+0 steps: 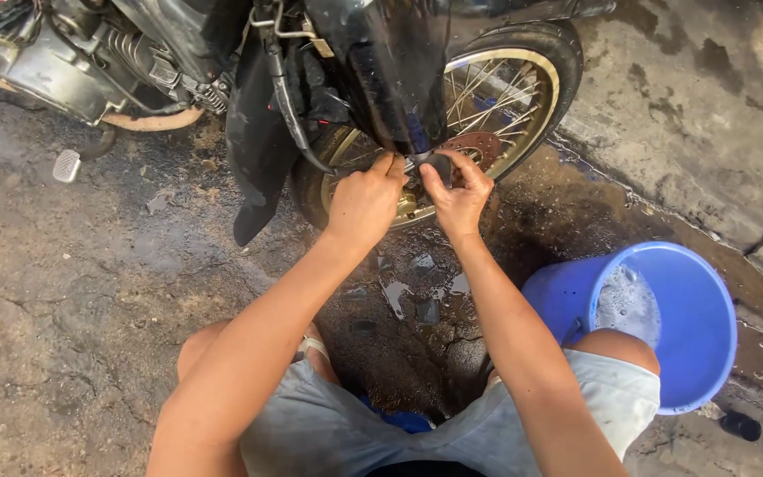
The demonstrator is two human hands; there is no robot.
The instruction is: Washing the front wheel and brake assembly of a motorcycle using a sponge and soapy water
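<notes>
I squat in front of a motorcycle's front wheel (523, 88), which has a gold rim, wire spokes and a rusty brake disc (479, 146). A glossy black fender (395, 71) hangs over the wheel. My left hand (366, 201) and my right hand (457, 190) are both up at the lower edge of the fender, near the wheel hub. Their fingers pinch a small dark part (434, 163) between them. What exactly that part is cannot be made out.
A blue bucket (699, 353) with soapy water stands by my right knee. The concrete floor (72, 291) is wet and cracked, with puddles under the wheel. The engine (72, 53) and a foot peg (67, 165) lie at upper left. A small black object (741, 426) sits beside the bucket.
</notes>
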